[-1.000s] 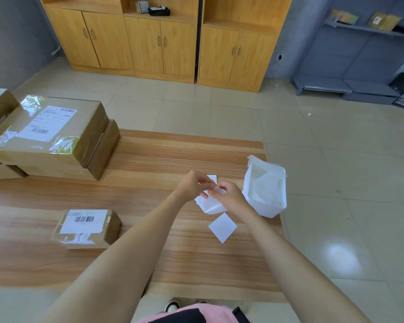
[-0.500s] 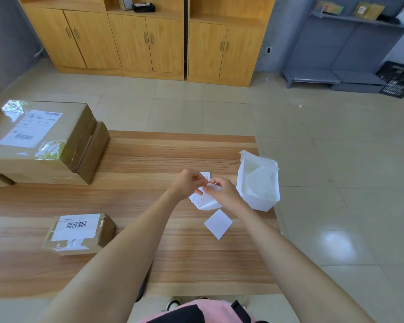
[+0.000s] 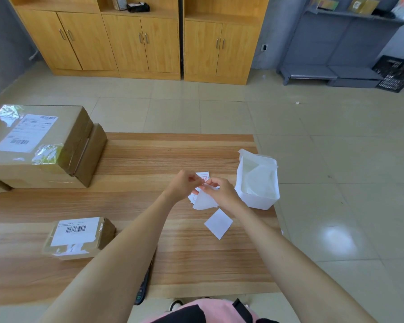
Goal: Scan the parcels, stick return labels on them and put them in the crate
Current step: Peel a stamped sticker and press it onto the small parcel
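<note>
Over the light wooden table (image 3: 149, 159), the left hand (image 3: 184, 185) and right hand (image 3: 222, 193) each pinch the thin white, red-printed paper return label (image 3: 203, 176), apparently peeling it; flimsy and sticky, it is best held by a corner, with the small brown cardboard parcel (image 3: 79, 236) at eight o'clock.

Nothing here is really readable. The white shipping label (image 3: 76, 231) on the small brown cardboard parcel (image 3: 103, 234) shows a barcode plus tiny blurred print. Same deal with the white label (image 3: 26, 132) on the big taped cardboard box (image 3: 75, 136). The small white paper sticker (image 3: 203, 177) only has red nested squares.
</note>
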{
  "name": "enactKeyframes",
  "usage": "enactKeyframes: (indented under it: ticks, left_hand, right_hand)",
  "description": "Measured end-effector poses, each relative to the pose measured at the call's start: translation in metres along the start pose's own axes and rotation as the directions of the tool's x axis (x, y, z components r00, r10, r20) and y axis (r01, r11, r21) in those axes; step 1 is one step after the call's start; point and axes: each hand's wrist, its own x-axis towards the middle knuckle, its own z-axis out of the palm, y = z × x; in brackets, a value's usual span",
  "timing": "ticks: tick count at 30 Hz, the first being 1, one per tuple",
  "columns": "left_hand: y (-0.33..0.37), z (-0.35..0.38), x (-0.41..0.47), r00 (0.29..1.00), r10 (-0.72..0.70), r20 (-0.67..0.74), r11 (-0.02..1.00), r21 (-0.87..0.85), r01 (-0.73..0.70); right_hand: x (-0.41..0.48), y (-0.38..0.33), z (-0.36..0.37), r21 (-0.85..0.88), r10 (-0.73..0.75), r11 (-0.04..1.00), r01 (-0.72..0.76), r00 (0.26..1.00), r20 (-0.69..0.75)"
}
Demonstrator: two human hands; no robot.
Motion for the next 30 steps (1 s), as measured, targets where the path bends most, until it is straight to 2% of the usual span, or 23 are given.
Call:
enactKeyframes:
  ticks: [23, 30]
  left_hand:
    - [-0.002, 0.0015, -0.0031, 1.0, -0.007, -0.015, 0.998, 0.055, 0.007]
    - [-0.0036, 0.0045, -0.0052, 1.0, -0.01, -0.008, 0.999, 0.041, 0.011]
  right_hand:
    - [-0.006, -0.0015, 0.0029, 0.014, -0.001, 1.0, 0.001, 1.0, 0.023]
    - [-0.0067, -0.0035, 0.0047, -0.018, 0.045, 0.999, -0.044, 0.998, 0.044]
